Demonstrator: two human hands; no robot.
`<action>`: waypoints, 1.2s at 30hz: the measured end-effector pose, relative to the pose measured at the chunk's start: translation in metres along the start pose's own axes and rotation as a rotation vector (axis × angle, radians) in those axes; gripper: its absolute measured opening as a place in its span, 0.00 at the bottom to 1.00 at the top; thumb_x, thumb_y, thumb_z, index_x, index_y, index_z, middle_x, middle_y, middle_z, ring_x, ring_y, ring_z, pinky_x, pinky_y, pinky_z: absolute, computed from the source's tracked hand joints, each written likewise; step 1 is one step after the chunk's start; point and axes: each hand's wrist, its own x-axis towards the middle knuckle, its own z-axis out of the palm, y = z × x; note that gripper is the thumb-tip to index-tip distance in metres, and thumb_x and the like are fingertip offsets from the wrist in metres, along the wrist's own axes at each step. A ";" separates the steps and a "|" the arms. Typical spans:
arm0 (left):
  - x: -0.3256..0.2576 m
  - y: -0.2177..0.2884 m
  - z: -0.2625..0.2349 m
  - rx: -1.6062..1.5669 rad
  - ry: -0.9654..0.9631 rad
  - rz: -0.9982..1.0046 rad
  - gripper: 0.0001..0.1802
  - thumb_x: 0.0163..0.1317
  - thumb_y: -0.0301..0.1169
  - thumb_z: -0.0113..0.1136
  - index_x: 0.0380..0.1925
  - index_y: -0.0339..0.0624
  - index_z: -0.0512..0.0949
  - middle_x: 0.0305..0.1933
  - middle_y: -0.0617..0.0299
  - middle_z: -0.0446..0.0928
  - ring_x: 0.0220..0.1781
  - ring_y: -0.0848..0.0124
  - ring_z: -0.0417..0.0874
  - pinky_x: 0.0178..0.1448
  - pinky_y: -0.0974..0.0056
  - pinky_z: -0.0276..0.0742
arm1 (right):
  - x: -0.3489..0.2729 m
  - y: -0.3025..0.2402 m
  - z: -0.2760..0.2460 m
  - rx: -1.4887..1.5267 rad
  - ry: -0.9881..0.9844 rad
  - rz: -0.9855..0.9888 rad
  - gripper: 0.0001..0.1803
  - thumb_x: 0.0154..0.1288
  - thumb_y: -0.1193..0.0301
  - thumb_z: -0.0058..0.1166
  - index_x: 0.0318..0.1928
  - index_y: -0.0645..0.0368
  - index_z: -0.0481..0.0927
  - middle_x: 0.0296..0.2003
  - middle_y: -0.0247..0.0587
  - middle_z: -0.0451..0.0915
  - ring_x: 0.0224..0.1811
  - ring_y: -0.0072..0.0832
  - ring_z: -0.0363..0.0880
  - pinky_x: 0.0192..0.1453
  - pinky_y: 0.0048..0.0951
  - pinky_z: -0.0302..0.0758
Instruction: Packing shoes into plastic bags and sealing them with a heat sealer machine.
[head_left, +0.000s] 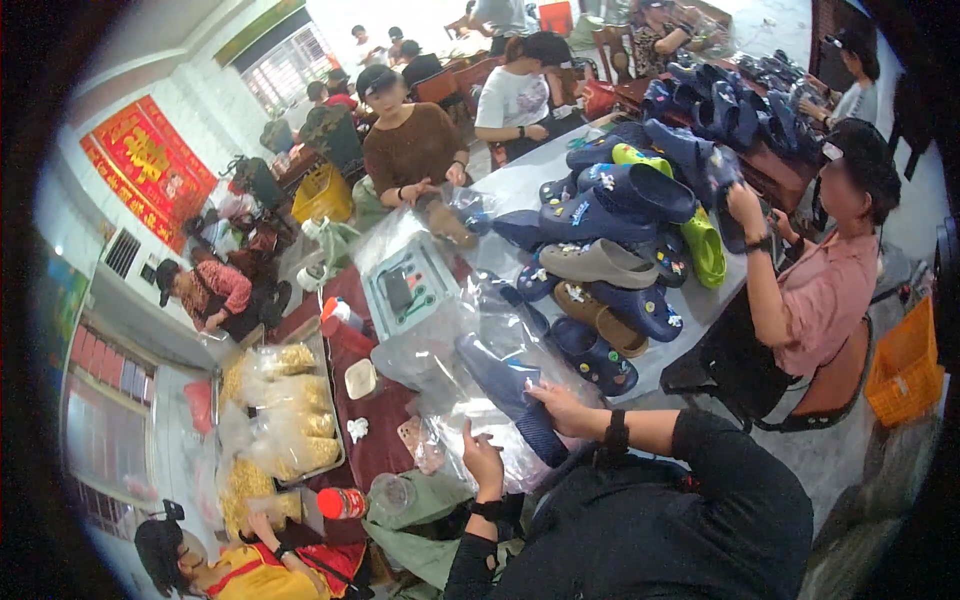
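My right hand grips a navy clog by its heel end, thumb on top, over the near edge of the table. Just left of it, my left hand is raised with its index finger stretched out and nothing visible in it. Clear plastic bags lie under and around the clog. Beyond my right hand rises a heap of clogs: a navy clog with charms, a brown clog, a grey clog and a lime green clog.
A grey tray with scissors stands past the bags. Left of my hands are a phone, a red-lidded jar and bagged yellow pieces. A person in pink handles a clog on the right; others sit around.
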 end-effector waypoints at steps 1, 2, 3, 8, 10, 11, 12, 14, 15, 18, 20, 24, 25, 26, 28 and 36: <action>-0.003 -0.004 -0.001 0.002 -0.007 0.007 0.24 0.58 0.24 0.46 0.58 0.36 0.63 0.29 0.48 0.77 0.27 0.60 0.79 0.35 0.59 0.74 | -0.001 -0.002 0.000 0.005 0.003 -0.009 0.11 0.65 0.68 0.46 0.44 0.61 0.70 0.36 0.33 0.76 0.35 0.21 0.74 0.38 0.23 0.71; -0.007 -0.008 -0.001 0.148 -0.047 0.114 0.21 0.60 0.23 0.44 0.55 0.35 0.65 0.28 0.50 0.75 0.27 0.63 0.78 0.34 0.61 0.73 | -0.006 -0.008 0.004 -0.040 0.030 -0.001 0.12 0.65 0.66 0.46 0.44 0.61 0.70 0.36 0.34 0.76 0.35 0.21 0.74 0.38 0.24 0.72; -0.012 -0.011 -0.002 0.295 -0.083 0.223 0.19 0.61 0.23 0.42 0.53 0.34 0.67 0.27 0.53 0.74 0.28 0.67 0.77 0.32 0.62 0.72 | -0.010 -0.011 0.008 -0.085 0.055 0.006 0.12 0.66 0.65 0.46 0.44 0.61 0.71 0.37 0.35 0.76 0.35 0.22 0.75 0.37 0.24 0.72; -0.036 -0.020 0.005 0.228 -0.250 0.202 0.17 0.61 0.22 0.42 0.50 0.32 0.69 0.30 0.52 0.77 0.26 0.67 0.80 0.33 0.64 0.74 | 0.010 0.010 -0.006 0.025 0.092 -0.037 0.15 0.65 0.59 0.46 0.40 0.59 0.74 0.34 0.36 0.77 0.32 0.24 0.74 0.32 0.28 0.71; -0.042 -0.010 0.005 0.217 -0.302 0.222 0.17 0.61 0.22 0.41 0.51 0.33 0.69 0.26 0.54 0.77 0.26 0.69 0.79 0.33 0.65 0.74 | 0.037 0.032 -0.035 0.016 0.123 -0.033 0.17 0.65 0.59 0.48 0.42 0.62 0.73 0.35 0.37 0.77 0.34 0.24 0.73 0.36 0.28 0.70; -0.043 -0.012 0.003 0.201 -0.333 0.221 0.17 0.62 0.22 0.41 0.51 0.33 0.69 0.23 0.55 0.77 0.25 0.71 0.79 0.33 0.66 0.74 | 0.039 0.030 -0.032 -0.008 0.143 -0.005 0.20 0.64 0.59 0.49 0.45 0.64 0.72 0.36 0.37 0.76 0.36 0.24 0.73 0.39 0.28 0.70; -0.042 -0.019 0.001 0.204 -0.359 0.209 0.18 0.62 0.22 0.40 0.52 0.33 0.67 0.21 0.56 0.77 0.25 0.71 0.80 0.35 0.66 0.75 | 0.035 0.027 -0.027 -0.080 0.210 0.028 0.21 0.64 0.57 0.48 0.44 0.63 0.72 0.35 0.37 0.75 0.36 0.26 0.72 0.40 0.29 0.69; -0.043 -0.030 0.000 0.194 -0.378 0.189 0.18 0.63 0.22 0.41 0.53 0.33 0.67 0.21 0.56 0.77 0.26 0.71 0.80 0.35 0.66 0.75 | 0.043 0.026 -0.026 -0.195 0.193 -0.028 0.21 0.64 0.56 0.47 0.43 0.63 0.73 0.35 0.36 0.75 0.36 0.25 0.72 0.40 0.28 0.68; -0.042 -0.034 0.001 0.183 -0.402 0.170 0.18 0.63 0.23 0.41 0.53 0.34 0.67 0.21 0.56 0.77 0.26 0.70 0.80 0.35 0.65 0.75 | 0.044 0.025 -0.026 -0.308 0.179 -0.086 0.21 0.65 0.55 0.45 0.42 0.62 0.73 0.35 0.36 0.75 0.36 0.24 0.72 0.40 0.27 0.68; -0.034 -0.047 0.011 0.163 -0.388 0.243 0.19 0.62 0.21 0.41 0.55 0.33 0.65 0.25 0.55 0.77 0.29 0.69 0.81 0.36 0.65 0.77 | 0.047 0.013 -0.036 -0.355 0.081 -0.065 0.23 0.66 0.53 0.41 0.44 0.62 0.72 0.39 0.39 0.74 0.40 0.24 0.70 0.43 0.26 0.67; -0.027 -0.049 0.026 0.071 -0.416 0.163 0.20 0.62 0.20 0.42 0.55 0.33 0.65 0.28 0.55 0.76 0.30 0.69 0.81 0.37 0.65 0.77 | 0.057 0.023 -0.059 -0.465 0.084 -0.192 0.29 0.65 0.49 0.41 0.51 0.63 0.69 0.47 0.45 0.72 0.47 0.30 0.69 0.50 0.29 0.66; -0.013 -0.074 0.040 0.066 -0.446 0.135 0.21 0.61 0.19 0.43 0.56 0.33 0.63 0.32 0.55 0.74 0.32 0.69 0.80 0.37 0.66 0.78 | 0.023 0.029 -0.084 -0.988 -0.023 0.010 0.46 0.54 0.43 0.51 0.61 0.67 0.56 0.56 0.54 0.66 0.58 0.38 0.65 0.61 0.33 0.61; -0.013 -0.074 0.043 0.091 -0.446 0.165 0.21 0.61 0.19 0.43 0.57 0.33 0.63 0.32 0.55 0.74 0.32 0.69 0.80 0.37 0.67 0.78 | 0.013 0.040 -0.092 -1.025 -0.082 -0.144 0.51 0.48 0.43 0.58 0.61 0.69 0.55 0.57 0.59 0.63 0.59 0.43 0.64 0.62 0.34 0.61; -0.016 -0.071 0.047 0.047 -0.475 0.092 0.22 0.60 0.20 0.45 0.56 0.33 0.64 0.34 0.54 0.74 0.31 0.70 0.80 0.36 0.67 0.78 | 0.008 0.050 -0.103 -1.155 -0.117 -0.213 0.53 0.45 0.44 0.61 0.61 0.69 0.54 0.57 0.60 0.63 0.59 0.45 0.64 0.62 0.35 0.61; -0.016 -0.077 0.049 0.133 -0.469 0.179 0.21 0.60 0.20 0.46 0.56 0.33 0.64 0.35 0.53 0.74 0.30 0.70 0.80 0.36 0.67 0.77 | 0.003 0.060 -0.111 -1.361 -0.195 -0.284 0.55 0.43 0.47 0.64 0.61 0.70 0.52 0.56 0.63 0.63 0.59 0.47 0.64 0.61 0.36 0.62; -0.021 -0.077 0.045 0.342 -0.399 0.282 0.21 0.54 0.21 0.48 0.51 0.35 0.69 0.35 0.46 0.72 0.35 0.53 0.76 0.42 0.55 0.72 | 0.014 0.022 -0.084 -1.313 -0.070 -0.123 0.42 0.45 0.58 0.61 0.57 0.66 0.57 0.48 0.65 0.70 0.49 0.53 0.71 0.51 0.42 0.69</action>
